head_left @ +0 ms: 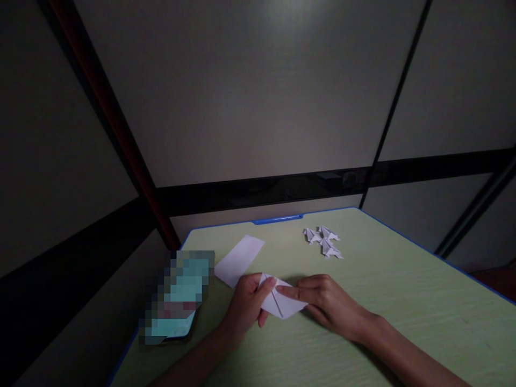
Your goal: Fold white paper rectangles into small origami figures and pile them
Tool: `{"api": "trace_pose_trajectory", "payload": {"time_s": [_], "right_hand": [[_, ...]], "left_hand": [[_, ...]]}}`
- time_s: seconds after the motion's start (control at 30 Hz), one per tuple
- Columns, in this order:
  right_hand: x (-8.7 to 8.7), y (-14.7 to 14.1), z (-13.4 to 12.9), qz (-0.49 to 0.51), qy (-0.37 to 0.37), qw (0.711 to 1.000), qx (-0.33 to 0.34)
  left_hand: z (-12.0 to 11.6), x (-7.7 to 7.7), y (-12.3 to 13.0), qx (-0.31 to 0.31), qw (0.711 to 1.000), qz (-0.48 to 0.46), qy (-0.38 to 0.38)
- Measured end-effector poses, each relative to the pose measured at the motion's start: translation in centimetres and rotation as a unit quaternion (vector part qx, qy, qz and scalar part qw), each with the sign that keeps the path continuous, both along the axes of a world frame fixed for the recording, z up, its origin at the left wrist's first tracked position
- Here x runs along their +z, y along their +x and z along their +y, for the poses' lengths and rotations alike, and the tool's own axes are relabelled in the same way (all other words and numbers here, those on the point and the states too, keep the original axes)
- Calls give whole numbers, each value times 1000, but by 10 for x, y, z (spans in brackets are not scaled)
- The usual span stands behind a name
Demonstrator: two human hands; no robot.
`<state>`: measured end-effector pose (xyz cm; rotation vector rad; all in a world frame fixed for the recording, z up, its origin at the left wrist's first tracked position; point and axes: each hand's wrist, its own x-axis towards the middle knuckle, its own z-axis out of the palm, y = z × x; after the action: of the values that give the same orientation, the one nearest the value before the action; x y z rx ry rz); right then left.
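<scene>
A folded piece of white paper (285, 305) is held between my two hands just above the table, with a dark crease line running down its middle. My left hand (244, 302) pinches its left side, thumb on top and fingers underneath. From the right, my right hand (322, 298) grips the paper, its index finger lying on the upper face and the other fingers partly beneath or behind it. Beyond my left hand lies a flat white paper sheet (241, 259). Three small folded paper figures (325, 241) sit in a cluster farther back, right of centre.
The light green table (387, 269) has a blue edge and a blue handle-like strip (278, 219) at the far side. A phone with a blurred screen (181, 295) rests at the left edge. Behind the table stand large panels (262, 107) with a black band.
</scene>
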<state>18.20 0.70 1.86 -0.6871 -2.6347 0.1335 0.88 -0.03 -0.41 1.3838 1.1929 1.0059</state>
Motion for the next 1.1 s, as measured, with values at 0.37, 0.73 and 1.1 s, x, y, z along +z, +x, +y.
{"api": "trace_pose_trajectory", "payload": {"time_s": [0.37,0.73,1.1], "right_hand": [[0,1,-1,25,-47,999,2],[-5,-29,-4,346,-460,805,-142],[-3,-41,-13,386,-489,769,-146]], "left_hand": [[0,0,0,13,1000,-11,-3],[-9,12,3,98,993,19,67],[-10,12,2,108,992,-6,62]]}}
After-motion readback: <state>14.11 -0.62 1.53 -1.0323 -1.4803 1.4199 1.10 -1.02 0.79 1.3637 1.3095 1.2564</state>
